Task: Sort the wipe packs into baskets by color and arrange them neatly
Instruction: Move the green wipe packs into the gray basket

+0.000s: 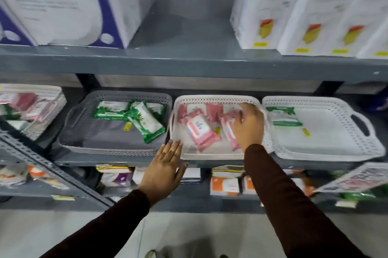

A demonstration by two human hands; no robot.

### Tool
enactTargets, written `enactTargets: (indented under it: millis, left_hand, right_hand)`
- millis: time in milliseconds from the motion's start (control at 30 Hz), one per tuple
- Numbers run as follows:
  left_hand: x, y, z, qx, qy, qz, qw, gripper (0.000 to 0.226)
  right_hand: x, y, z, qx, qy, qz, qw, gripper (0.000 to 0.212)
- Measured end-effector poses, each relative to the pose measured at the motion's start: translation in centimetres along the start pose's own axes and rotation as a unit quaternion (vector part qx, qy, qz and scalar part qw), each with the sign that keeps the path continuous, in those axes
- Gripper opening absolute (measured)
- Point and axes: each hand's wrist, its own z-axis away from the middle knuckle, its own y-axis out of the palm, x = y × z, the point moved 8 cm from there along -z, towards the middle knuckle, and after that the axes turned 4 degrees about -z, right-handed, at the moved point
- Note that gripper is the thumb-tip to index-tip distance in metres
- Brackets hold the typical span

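Three baskets stand in a row on the middle shelf. The grey basket (75,123) on the left holds several green wipe packs (144,124). The middle white basket (212,155) holds several pink wipe packs (201,131). My right hand (248,126) reaches into it, fingers curled over a pink pack (230,131) at its right side. My left hand (165,166) hovers flat with fingers spread by the front left corner of that basket, holding nothing. The right white basket (336,138) holds one green pack (283,116) at its back left.
A fourth white basket (49,108) with mixed pink and green packs sits at far left. The grey upper shelf (189,62) carries large white boxes (304,9). Orange and purple packets (224,185) fill the shelf below. A slanted metal brace (42,161) crosses the lower left.
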Motion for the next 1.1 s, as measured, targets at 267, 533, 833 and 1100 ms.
enactTargets:
  millis: [267,533,833,1100]
  left_hand:
    - [-9.8,3.2,-3.9,-0.002,0.022,-0.016,1.0,0.062]
    - [-14.2,4.1,-5.0,0.005,0.013,-0.034,0.999,0.062]
    - [-13.6,4.5,-5.0,0.008,0.018,-0.034,0.999,0.06]
    - [-10.2,3.1,-3.2,0.005,0.012,-0.034,0.999,0.058]
  right_hand:
    - [-15.4,-5.7,-6.0,0.169,0.117,0.191,0.96,0.054]
    - [-19.4,-3.5,-6.9,0.348,0.104,0.256,0.896,0.085]
    - [-19.7,-5.6,-5.2,0.346,0.097,0.379,0.853,0.072]
    - [-20.6,-8.3,-4.6,0.246,0.209,0.173,0.931,0.052]
